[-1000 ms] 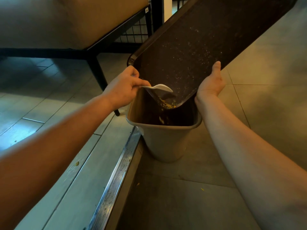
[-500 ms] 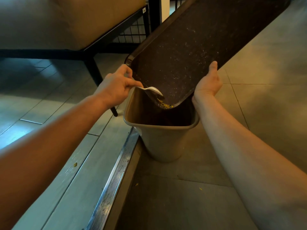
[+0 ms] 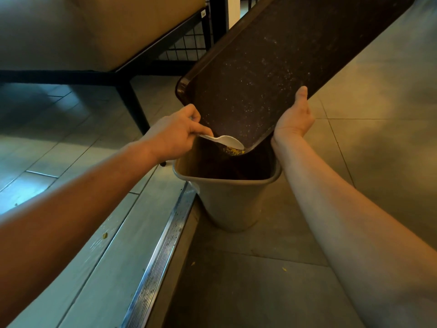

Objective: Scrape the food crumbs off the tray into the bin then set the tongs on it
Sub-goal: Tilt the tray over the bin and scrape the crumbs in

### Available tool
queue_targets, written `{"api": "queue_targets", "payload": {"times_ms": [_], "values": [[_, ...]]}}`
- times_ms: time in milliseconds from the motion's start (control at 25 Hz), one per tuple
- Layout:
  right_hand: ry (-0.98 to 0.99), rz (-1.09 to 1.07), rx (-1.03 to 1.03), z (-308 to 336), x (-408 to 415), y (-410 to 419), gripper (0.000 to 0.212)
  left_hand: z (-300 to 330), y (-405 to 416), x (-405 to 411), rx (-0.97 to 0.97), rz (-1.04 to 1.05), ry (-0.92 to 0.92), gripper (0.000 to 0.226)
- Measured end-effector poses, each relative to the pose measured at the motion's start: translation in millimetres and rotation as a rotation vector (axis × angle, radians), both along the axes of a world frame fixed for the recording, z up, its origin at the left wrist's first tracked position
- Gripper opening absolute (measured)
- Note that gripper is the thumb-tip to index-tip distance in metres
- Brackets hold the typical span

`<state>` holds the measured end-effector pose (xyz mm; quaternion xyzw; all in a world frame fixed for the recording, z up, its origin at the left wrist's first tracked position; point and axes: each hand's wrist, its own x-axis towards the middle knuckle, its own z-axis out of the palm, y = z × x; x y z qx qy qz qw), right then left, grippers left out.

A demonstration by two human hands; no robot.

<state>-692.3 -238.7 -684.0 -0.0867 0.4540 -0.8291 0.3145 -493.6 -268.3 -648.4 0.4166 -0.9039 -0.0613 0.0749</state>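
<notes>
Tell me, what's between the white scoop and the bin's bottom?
In the head view, yellow crumbs piled at the tray's low corner sit under the white scoop, above the bin.

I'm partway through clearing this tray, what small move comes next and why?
Probably flick the white scraper down past the lip of the tray: yellow crumbs sit heaped at its lowest corner, right above the open bin.

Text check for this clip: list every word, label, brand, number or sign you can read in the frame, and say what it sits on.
No legible text anywhere.
Small pale tag on the black furniture frame: any print too small and blurred to read.
Tray, bin, white utensil: no label or marking visible.
</notes>
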Motion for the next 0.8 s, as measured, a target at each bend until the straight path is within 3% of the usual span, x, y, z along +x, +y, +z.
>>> {"api": "queue_targets", "payload": {"times_ms": [160, 440, 600, 680, 800], "values": [[0.005, -0.021, -0.004, 1, 1, 1, 0.03, 2, 0, 1, -0.016, 0.061, 0.115, 0.028], [0.001, -0.011, 0.002, 3, 0, 4, 0.03, 9, -3, -1, -0.243, -0.035, -0.168, 0.035], [0.006, -0.012, 0.0, 3, 2, 4, 0.028, 14, 0, 11, -0.123, -0.035, -0.037, 0.031], [0.009, -0.014, -0.001, 2, 2, 4, 0.029, 15, 2, 11, -0.156, 0.013, 0.006, 0.028], [0.003, -0.008, -0.003, 1, 1, 3, 0.029, 14, 2, 6, -0.245, 0.08, -0.098, 0.03]]}}
